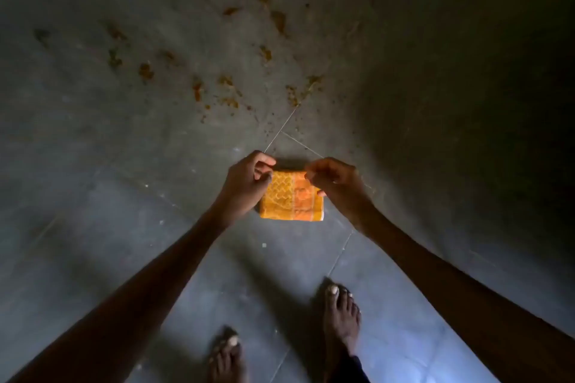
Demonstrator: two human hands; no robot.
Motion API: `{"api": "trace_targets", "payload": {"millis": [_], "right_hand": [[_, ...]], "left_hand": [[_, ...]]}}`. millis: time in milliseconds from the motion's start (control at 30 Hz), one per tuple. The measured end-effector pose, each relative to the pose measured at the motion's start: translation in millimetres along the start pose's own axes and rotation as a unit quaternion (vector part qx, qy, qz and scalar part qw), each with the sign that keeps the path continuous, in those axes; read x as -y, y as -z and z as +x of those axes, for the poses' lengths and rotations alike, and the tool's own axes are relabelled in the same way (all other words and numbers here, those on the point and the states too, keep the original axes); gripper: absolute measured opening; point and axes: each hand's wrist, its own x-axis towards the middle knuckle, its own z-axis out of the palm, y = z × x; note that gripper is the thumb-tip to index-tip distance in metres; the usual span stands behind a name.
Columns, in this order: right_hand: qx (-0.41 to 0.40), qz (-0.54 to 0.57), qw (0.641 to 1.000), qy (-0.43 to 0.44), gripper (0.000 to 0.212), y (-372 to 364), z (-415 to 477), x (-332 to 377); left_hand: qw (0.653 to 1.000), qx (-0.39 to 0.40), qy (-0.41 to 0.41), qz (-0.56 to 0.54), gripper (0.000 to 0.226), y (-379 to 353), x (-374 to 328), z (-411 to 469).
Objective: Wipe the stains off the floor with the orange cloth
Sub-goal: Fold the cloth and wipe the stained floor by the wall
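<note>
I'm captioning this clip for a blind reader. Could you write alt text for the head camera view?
Seen from above, a person's left hand and right hand pinch the top corners of a folded orange cloth over a dim grey tiled floor. Brownish-orange stains are scattered on the floor beyond the cloth, and two bare feet show at the bottom.

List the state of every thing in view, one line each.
orange cloth: folded into a small rectangle, gripped at its top corners by both hands.
left hand: closed on the cloth's top left corner.
right hand: pinching the cloth's top right corner.
stains: brownish patches scattered beyond the cloth, unwiped.
floor: grey tiles, dusty, speckled.
feet: bare, standing on the tiles.
</note>
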Motion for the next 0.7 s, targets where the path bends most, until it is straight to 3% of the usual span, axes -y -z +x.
{"api": "trace_targets", "payload": {"millis": [100, 200, 333, 467, 533, 567, 633, 700], "right_hand": [[-0.010, -0.092, 0.994, 0.058, 0.019, -14, 34, -46], [-0.014, -0.230, 0.967, 0.110, 0.035, -20, 58, -81], [0.018, -0.336, 0.936, 0.104, 0.052, -20, 80, -109], [0.069, -0.500, 0.850, 0.154, 0.069, -18, 90, -128], [0.090, -0.544, 0.817, 0.170, 0.063, -13, 93, -127], [0.100, -0.545, 0.815, 0.170, 0.058, -11, 95, -123], [0.130, -0.537, 0.821, 0.144, 0.052, -14, 96, -106], [0.134, -0.517, 0.838, 0.112, 0.050, -20, 97, -95]], "left_hand": [[1.000, -0.006, 0.002, 0.025, 0.031, -18, 47, 33], [0.994, 0.029, -0.004, 0.107, 0.036, -27, 80, 59], [0.968, 0.085, -0.035, 0.232, 0.039, -20, 107, 70], [0.953, 0.144, -0.016, 0.266, 0.045, -21, 107, 80], [0.949, 0.151, 0.008, 0.277, 0.040, -30, 102, 84], [0.948, 0.151, 0.012, 0.279, 0.039, -36, 98, 85], [0.953, 0.149, 0.039, 0.260, 0.060, -46, 99, 86], [0.972, 0.112, 0.059, 0.199, 0.055, -51, 107, 79]]}}
